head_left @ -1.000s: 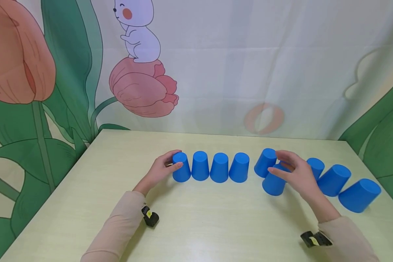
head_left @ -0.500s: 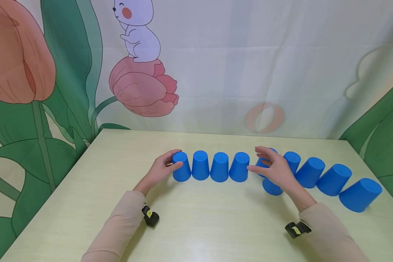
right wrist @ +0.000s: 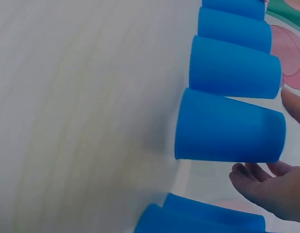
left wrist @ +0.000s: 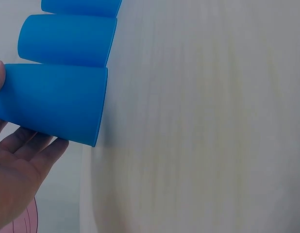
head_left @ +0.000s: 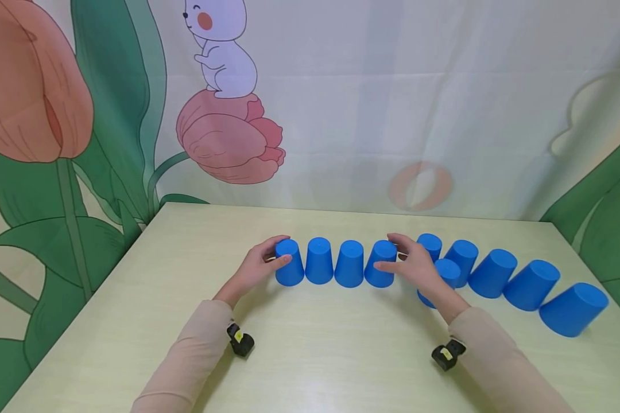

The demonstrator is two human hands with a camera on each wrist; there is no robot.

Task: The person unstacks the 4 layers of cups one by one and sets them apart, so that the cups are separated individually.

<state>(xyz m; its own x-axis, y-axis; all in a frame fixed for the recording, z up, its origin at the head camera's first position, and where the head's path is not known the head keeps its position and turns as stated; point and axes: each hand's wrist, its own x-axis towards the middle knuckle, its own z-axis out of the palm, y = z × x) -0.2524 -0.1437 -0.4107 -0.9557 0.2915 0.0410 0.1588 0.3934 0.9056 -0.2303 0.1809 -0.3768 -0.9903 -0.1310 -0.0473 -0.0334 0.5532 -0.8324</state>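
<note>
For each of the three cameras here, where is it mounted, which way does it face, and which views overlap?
Head: worn on the head, facing forward and down at the table and the row of blue cups; both sleeves, left hand and right hand show.
Left wrist: beside the left hand, facing the end cup it holds; palm and fingers show.
Right wrist: beside the right hand, facing the fourth cup; fingertips show.
Shared: head and left wrist both show the end cup.

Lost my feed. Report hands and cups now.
Left hand grips the leftmost cup of a tight four-cup row. Right hand cups the row's right-end cup. One stray cup sits under the right wrist, ahead of the line.
</note>
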